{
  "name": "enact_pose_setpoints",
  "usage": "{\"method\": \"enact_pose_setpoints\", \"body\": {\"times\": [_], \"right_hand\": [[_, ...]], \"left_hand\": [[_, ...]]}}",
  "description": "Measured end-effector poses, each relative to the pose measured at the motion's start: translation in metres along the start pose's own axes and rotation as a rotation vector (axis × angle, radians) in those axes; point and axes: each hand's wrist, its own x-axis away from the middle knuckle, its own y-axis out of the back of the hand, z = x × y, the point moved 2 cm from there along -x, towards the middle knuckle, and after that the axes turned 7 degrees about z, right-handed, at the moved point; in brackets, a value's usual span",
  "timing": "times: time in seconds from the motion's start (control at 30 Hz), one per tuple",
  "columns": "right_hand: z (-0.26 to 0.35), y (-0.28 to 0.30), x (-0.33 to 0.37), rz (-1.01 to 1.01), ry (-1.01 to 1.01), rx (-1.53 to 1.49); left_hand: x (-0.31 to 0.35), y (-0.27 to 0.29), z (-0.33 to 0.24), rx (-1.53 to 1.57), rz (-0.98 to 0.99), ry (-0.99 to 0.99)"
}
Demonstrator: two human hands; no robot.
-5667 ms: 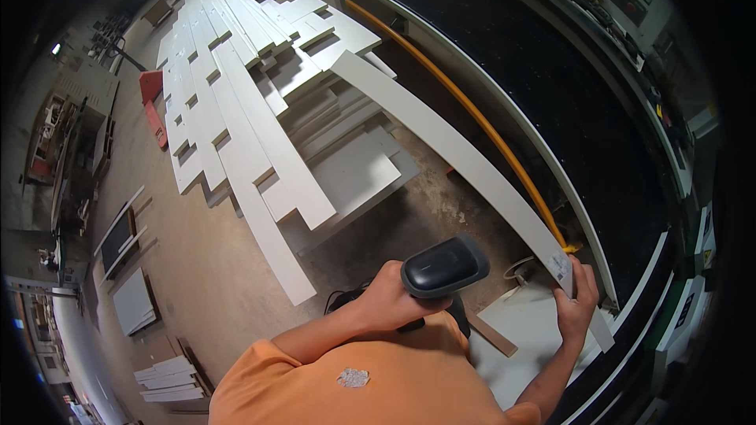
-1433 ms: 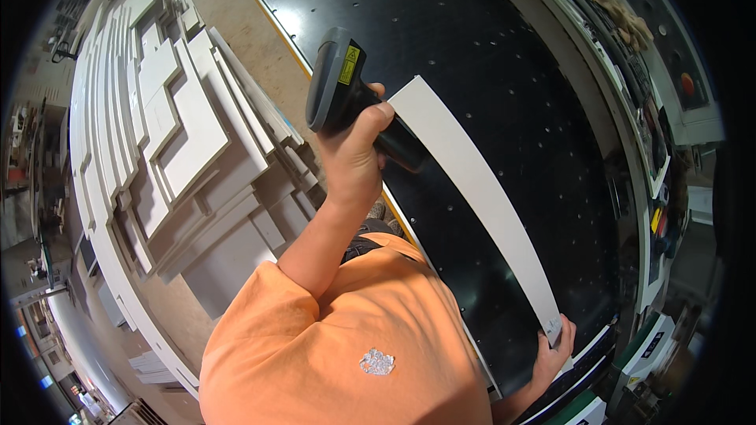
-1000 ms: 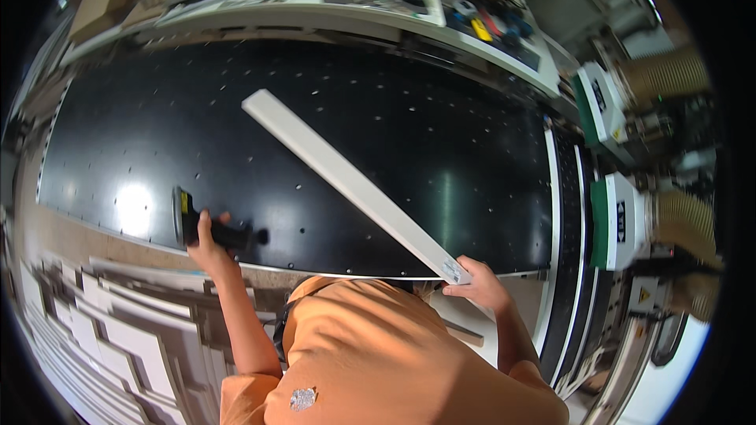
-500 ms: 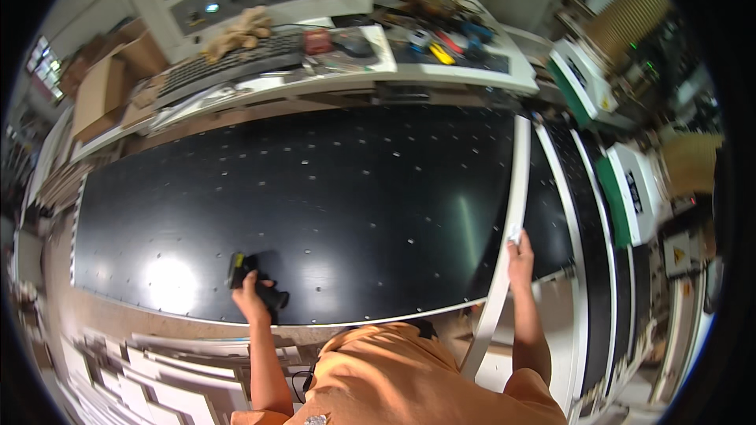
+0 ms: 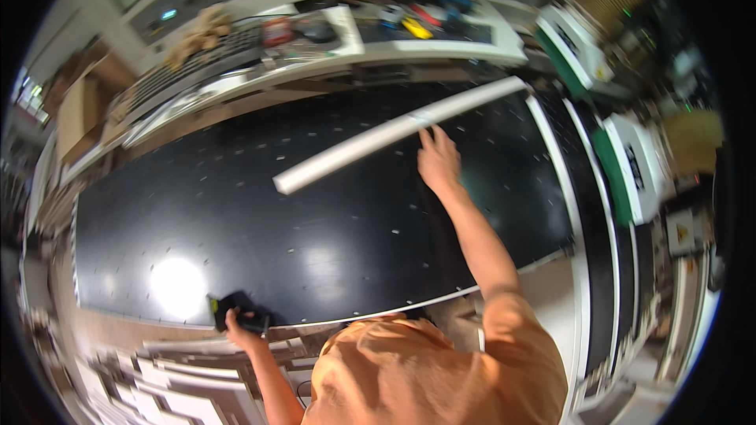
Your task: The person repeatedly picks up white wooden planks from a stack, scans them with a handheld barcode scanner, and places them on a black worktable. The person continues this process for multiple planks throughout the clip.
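Observation:
My left hand [image 5: 242,332] grips a black handheld scanner [image 5: 240,311] with a yellow-green patch, at the near left edge of a black table [image 5: 339,220]. A long white strip of board [image 5: 354,149] slants across the far part of the table, its left end closer to me than its right. On the strip, near its middle, is a small pale label [image 5: 424,119]. My right hand [image 5: 439,159] reaches out over the table with fingers extended; its fingertips are at the strip's near edge, close to the label. Whether they touch it is blurred.
Beyond the table stand a keyboard [image 5: 193,63] and a shelf with tools [image 5: 417,27]. White machine housings [image 5: 634,165] line the right side. Several white board pieces [image 5: 181,386] are stacked at the lower left, and a cardboard box [image 5: 83,110] sits at the far left.
The white strip has swung from upright at the right to a slant across the table's far part. My right hand has moved left and forward. The left hand has drawn nearer with the scanner.

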Motion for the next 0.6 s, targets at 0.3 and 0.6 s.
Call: {"method": "enact_pose_setpoints", "body": {"times": [0.3, 0.6], "right_hand": [[-0.038, -0.024, -0.143, 0.174, 0.215, -0.032], [-0.141, -0.024, -0.230, 0.234, 0.323, 0.180]], "left_hand": [[-0.001, 0.000, 0.003, -0.067, -0.041, -0.030], [-0.011, 0.015, 0.009, -0.078, -0.098, 0.040]]}}
